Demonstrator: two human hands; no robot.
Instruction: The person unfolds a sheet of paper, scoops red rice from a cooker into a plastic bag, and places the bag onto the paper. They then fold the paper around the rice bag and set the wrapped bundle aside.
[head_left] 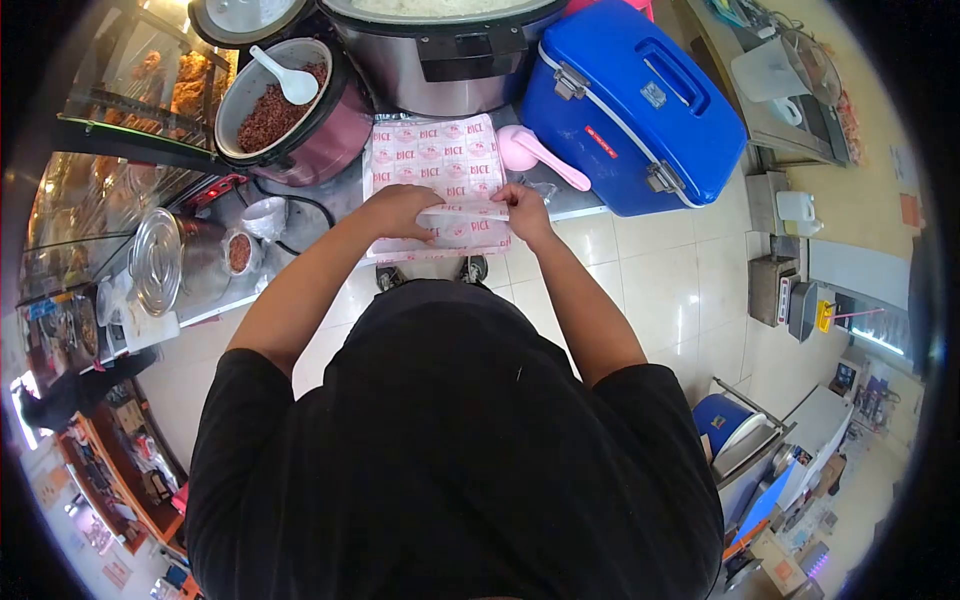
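A stack of white wrapping paper (440,160) printed with red lettering lies on the counter in front of me. Its near part hangs past the counter's edge. Across it runs a rolled or folded strip of the top sheet (464,209). My left hand (400,213) grips the strip's left end, thumb below and fingers above. At the opposite end, my right hand (526,213) pinches the paper between thumb and fingers. A pink rice scoop (520,150) lies just right of the stack, beyond my right hand.
Left stands a pink cooker of reddish-brown rice (272,118) with a white spoon (290,78). A large steel cooker (430,70) is behind the paper, a blue cooler box (640,110) to its right. A lidded steel pot (180,262) and small bowls (240,253) sit left.
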